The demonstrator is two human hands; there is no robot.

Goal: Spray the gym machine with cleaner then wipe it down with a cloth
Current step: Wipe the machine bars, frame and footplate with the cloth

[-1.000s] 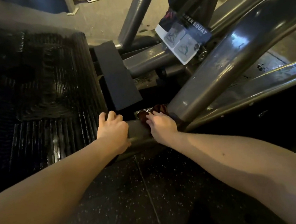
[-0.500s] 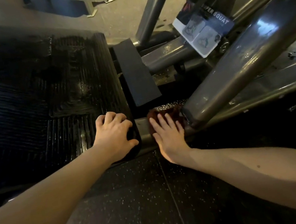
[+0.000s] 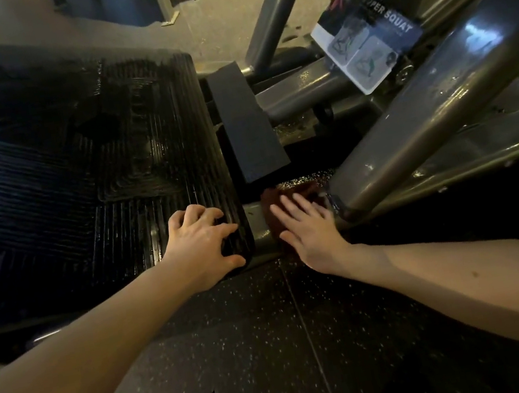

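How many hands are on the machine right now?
2. The left hand grips the near corner of the ribbed footplate; the right hand presses flat on the dark red cloth on the frame bar.

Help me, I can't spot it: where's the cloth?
Head view, centre: the dark red cloth lies under the right hand on the low frame bar, right of the footplate.

- Cloth [image 3: 274, 219], just right of the footplate [image 3: 78, 177]: mostly hidden under my right hand [image 3: 309, 231]; only dark red edges show.
- Label [image 3: 367, 50], beyond the footplate's far right corner: first letter unreadable, diagrams too small to make out.
- Footplate: left side cut off by the picture's edge.
- Frame tubes [image 3: 426, 122], right of the footplate: run out past the top and right edges.
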